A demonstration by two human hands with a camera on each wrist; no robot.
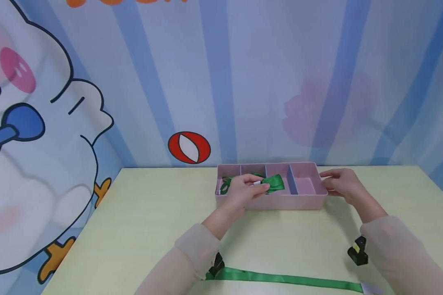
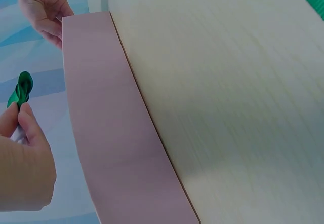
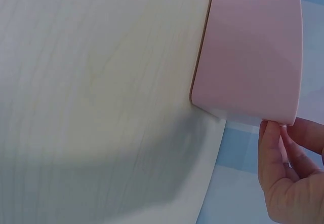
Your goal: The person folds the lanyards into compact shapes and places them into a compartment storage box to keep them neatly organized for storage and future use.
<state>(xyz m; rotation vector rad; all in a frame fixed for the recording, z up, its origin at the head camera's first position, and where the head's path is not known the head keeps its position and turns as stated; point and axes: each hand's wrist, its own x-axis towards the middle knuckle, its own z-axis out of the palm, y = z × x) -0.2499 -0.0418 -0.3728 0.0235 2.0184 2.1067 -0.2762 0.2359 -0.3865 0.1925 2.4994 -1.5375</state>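
Observation:
In the head view my left hand (image 1: 241, 190) pinches a folded green satin ribbon (image 1: 275, 182) between thumb and fingers, over the near rim of a pink divided box (image 1: 286, 202). A small white piece (image 1: 257, 183) shows at the fingertips. My right hand (image 1: 345, 185) holds the box's right end, fingertips at the rim and end wall. The right wrist view shows the fingers (image 3: 273, 158) against that end of the pink box (image 3: 250, 51). Green looped cord or ribbon (image 1: 226, 185) lies in the leftmost compartment, and the left hand partly hides the neighbouring compartments.
A long green ribbon strip (image 1: 280, 278) with a pale right end stretches across the front of the pale wooden table (image 1: 151, 221). Dark wrist-worn devices (image 1: 358, 250) sit by the sleeves. A printed, striped blue backdrop (image 1: 258, 82) stands directly behind the box.

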